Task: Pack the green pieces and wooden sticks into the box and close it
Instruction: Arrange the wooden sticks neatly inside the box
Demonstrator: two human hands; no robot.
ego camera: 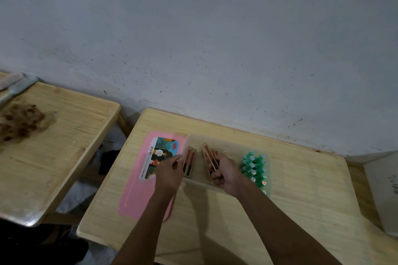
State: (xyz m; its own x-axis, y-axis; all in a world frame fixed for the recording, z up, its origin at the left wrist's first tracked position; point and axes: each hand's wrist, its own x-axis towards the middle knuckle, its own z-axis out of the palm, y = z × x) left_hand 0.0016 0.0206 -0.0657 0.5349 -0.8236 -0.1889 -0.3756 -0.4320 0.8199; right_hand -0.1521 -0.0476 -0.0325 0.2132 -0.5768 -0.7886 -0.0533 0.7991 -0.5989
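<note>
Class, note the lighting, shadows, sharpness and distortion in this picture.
Head view: dim light; the left hand and right hand throw faint shadows on the table; table edges bow from the wide lens; green pieces and wooden sticks look soft.

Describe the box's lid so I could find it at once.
Look at the right-hand wooden table. To the left of the clear box on it lies the lid, flat. It is the only pink thing there, with a picture label at its far end.
</note>
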